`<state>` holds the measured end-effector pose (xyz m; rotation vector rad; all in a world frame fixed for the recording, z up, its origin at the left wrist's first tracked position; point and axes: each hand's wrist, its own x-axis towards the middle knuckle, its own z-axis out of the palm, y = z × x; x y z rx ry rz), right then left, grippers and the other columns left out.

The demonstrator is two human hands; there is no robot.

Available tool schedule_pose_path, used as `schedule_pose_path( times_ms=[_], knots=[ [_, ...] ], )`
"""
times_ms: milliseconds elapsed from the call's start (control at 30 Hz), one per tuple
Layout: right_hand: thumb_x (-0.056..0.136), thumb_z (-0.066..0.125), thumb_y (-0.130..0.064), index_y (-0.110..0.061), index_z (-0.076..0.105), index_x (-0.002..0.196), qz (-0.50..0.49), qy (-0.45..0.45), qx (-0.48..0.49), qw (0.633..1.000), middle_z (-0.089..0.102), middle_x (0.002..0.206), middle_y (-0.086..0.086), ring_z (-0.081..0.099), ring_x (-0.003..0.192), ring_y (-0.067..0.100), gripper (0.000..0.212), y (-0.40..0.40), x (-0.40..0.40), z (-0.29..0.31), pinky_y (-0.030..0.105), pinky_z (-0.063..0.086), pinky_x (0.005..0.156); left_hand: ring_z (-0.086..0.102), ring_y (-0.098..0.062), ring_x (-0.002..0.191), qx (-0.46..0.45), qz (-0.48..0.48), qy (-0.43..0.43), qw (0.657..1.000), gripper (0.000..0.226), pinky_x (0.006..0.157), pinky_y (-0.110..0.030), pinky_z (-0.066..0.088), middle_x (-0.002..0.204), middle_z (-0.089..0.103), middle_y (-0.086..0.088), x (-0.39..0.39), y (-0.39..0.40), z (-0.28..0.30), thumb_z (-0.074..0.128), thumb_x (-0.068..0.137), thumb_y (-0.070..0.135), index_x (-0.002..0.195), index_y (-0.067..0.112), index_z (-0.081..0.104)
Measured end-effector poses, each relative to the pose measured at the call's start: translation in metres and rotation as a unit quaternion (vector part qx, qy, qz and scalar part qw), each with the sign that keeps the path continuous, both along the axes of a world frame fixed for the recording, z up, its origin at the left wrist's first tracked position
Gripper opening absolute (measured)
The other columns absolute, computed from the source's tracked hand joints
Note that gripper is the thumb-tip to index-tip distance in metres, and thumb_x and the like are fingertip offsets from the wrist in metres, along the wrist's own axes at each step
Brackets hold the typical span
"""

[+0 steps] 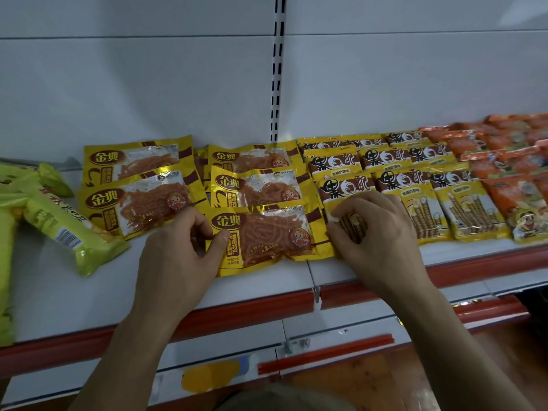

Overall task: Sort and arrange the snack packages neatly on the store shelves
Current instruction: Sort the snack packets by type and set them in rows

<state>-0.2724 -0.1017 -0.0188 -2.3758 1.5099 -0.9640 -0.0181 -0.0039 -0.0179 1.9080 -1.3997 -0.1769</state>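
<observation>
On the white shelf (44, 292) lie many snack packages in rows. The left hand (178, 256) pinches the left edge of the front gold noodle package (267, 238), with the thumb on top of it. This package lies flat near the front edge of the shelf, in front of two other packages of the same kind. The right hand (376, 232) rests with curled fingers on a yellow wafer roll package (344, 197), just beside the right edge of the noodle package, and seems to hold it. More wafer packages (468, 209) and orange packages (516, 200) lie to the right. Green packages (59, 229) lie at the left, well apart.
</observation>
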Motion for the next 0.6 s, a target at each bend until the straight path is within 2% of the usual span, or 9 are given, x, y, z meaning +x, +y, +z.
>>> schedule_pose_path(
  times_ms=[100,200,267,333,400,467,533,600],
  knots=[
    [0.084,0.079,-0.023,-0.019,0.074,0.098,0.003,-0.016,-0.004,1.0,0.067,0.101,-0.005,0.052,0.1,0.021,0.015,0.002,-0.001,0.002,0.038,0.045,0.082,0.056,-0.012,0.064,0.007,-0.005,0.003,1.0,0.024,0.051,-0.031,0.043,0.066,0.056,0.005,0.0,0.002,0.001,0.073,0.088,0.034,0.08,0.025,0.053],
    [0.086,0.077,-0.027,-0.02,0.073,0.1,0.009,-0.034,-0.016,0.999,0.067,0.102,-0.006,0.053,0.102,0.022,0.016,0.002,0.004,0.011,0.038,0.044,0.085,0.058,-0.004,0.075,-0.002,0.0,0.016,1.0,0.018,0.055,-0.023,0.043,0.074,0.059,0.01,0.004,0.003,0.009,0.069,0.091,0.033,0.087,0.024,0.054],
    [0.089,0.073,-0.032,-0.02,0.072,0.1,0.042,-0.03,-0.035,0.998,0.067,0.101,-0.006,0.054,0.101,0.018,0.016,-0.002,0.014,0.027,0.037,0.042,0.089,0.059,-0.002,0.07,-0.005,0.016,-0.013,1.0,0.012,0.057,-0.017,0.039,0.076,0.06,0.014,0.016,-0.002,0.021,0.068,0.092,0.028,0.089,0.022,0.057],
    [0.091,0.066,-0.038,-0.021,0.07,0.103,0.088,-0.002,-0.048,0.995,0.067,0.099,-0.005,0.054,0.098,0.018,0.021,-0.011,0.033,0.044,0.04,0.043,0.091,0.059,0.0,0.075,0.009,0.032,-0.064,0.997,0.011,0.061,-0.016,0.039,0.083,0.06,0.017,0.04,-0.014,0.034,0.07,0.091,0.023,0.096,0.023,0.061],
    [0.091,0.063,-0.036,-0.021,0.069,0.107,0.134,0.033,-0.046,0.989,0.067,0.099,-0.002,0.055,0.097,0.024,0.023,-0.023,0.063,0.059,0.042,0.046,0.086,0.065,-0.012,0.096,0.044,0.034,-0.111,0.992,0.031,0.075,-0.03,0.05,0.106,0.066,0.007,0.069,-0.03,0.044,0.072,0.087,0.026,0.116,0.024,0.061],
    [0.093,0.061,-0.032,-0.021,0.069,0.109,0.178,0.077,-0.045,0.98,0.067,0.102,-0.001,0.057,0.098,0.026,0.021,-0.034,0.098,0.066,0.044,0.049,0.084,0.057,-0.029,0.123,0.115,0.027,-0.147,0.982,0.059,0.095,-0.046,0.051,0.132,0.06,-0.007,0.093,-0.046,0.049,0.072,0.085,0.031,0.138,0.021,0.05],
    [0.095,0.056,-0.031,-0.022,0.067,0.115,0.212,0.125,-0.029,0.969,0.067,0.108,0.001,0.057,0.105,0.028,0.025,-0.042,0.131,0.069,0.048,0.05,0.089,0.048,-0.036,0.132,0.204,0.017,-0.165,0.965,0.077,0.102,-0.052,0.047,0.144,0.051,-0.013,0.107,-0.059,0.052,0.072,0.082,0.038,0.148,0.02,0.038],
    [0.096,0.054,-0.029,-0.022,0.065,0.12,0.228,0.155,0.003,0.961,0.065,0.115,0.004,0.056,0.112,0.03,0.028,-0.051,0.158,0.071,0.05,0.049,0.094,0.048,-0.036,0.132,0.257,0.0,-0.17,0.951,0.087,0.102,-0.053,0.047,0.145,0.051,-0.012,0.112,-0.065,0.054,0.073,0.075,0.046,0.149,0.023,0.035]
  ],
)
